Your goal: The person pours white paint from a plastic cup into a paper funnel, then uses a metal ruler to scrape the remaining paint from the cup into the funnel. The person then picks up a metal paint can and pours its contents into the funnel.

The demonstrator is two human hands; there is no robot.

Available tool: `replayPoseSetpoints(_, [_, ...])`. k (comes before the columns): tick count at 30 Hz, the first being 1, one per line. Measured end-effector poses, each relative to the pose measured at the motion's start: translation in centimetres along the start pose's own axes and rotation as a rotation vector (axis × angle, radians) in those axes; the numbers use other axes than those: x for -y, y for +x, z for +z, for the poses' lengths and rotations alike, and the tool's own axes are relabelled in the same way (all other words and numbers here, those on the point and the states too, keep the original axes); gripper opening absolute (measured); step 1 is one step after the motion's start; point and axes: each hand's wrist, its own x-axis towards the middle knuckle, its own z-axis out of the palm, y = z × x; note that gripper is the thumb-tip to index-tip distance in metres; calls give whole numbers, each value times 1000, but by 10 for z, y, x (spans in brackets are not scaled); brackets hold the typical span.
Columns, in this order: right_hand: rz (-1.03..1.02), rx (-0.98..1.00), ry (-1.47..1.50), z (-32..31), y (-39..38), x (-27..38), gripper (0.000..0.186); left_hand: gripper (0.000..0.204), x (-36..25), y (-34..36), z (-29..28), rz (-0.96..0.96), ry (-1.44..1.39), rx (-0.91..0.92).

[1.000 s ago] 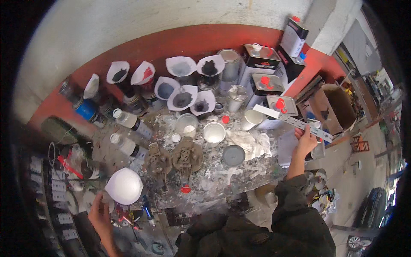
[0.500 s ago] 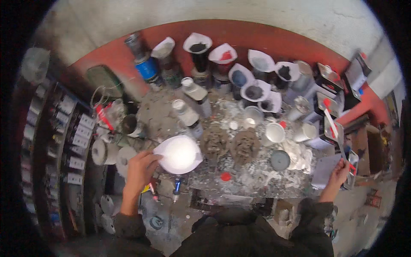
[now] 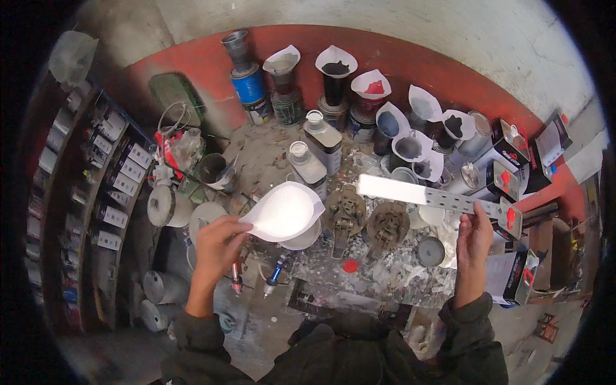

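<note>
At the bench's near left, my left hand (image 3: 218, 249) pinches the edge of a white paper strainer cone (image 3: 262, 226). Bright white liquid or a white inner surface shows in the cone; I cannot tell which. Beneath it stands a pale cup (image 3: 301, 240), mostly hidden by the paper. On the right, my right hand (image 3: 473, 239) grips one end of a flat stirring stick (image 3: 410, 192) with holes along it. The stick points left across the bench, its far half bright white. Two brown, crusted metal devices (image 3: 344, 215) lie below the stick's tip, between my hands.
Two white-capped bottles (image 3: 306, 164) stand behind the cone. Cans topped with used paper strainers (image 3: 336, 63) line the red wall. Rectangular tins with red caps (image 3: 502, 179) crowd the right. A grey lid (image 3: 430, 251) and red cap (image 3: 350, 265) lie in front. Shelves (image 3: 109, 192) rise at left.
My right hand has moved left and up from the tins at the right, bringing the stirring stick level over the bench. My left hand still holds the strainer. The view has shifted slightly.
</note>
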Motion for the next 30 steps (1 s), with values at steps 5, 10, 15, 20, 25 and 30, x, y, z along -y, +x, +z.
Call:
replayPoseSetpoints(5, [-187,310,-320,63,-31,-17,23,27,-1,-6,-13,-39,-28,-95])
replayPoseSetpoints(10, [-386,730,-577,120,-81,-32,22,28,-4,-7,-11,-12,-46,-133])
replayPoseSetpoints(15, [-1045,1126,-870,149,-87,-52,10,27,-6,-10,-14,1,-56,-163])
replayPoseSetpoints(20, [-765,1264,-929,150,-92,-68,11,22,-7,-10,-13,1,-91,-184])
replayPoseSetpoints(25, [-614,1107,-804,162,-103,-54,19,19,-11,-13,-14,-20,-112,-211])
replayPoseSetpoints(30, [-742,1118,-780,167,-95,-57,21,19,-8,-12,-10,12,-108,-240])
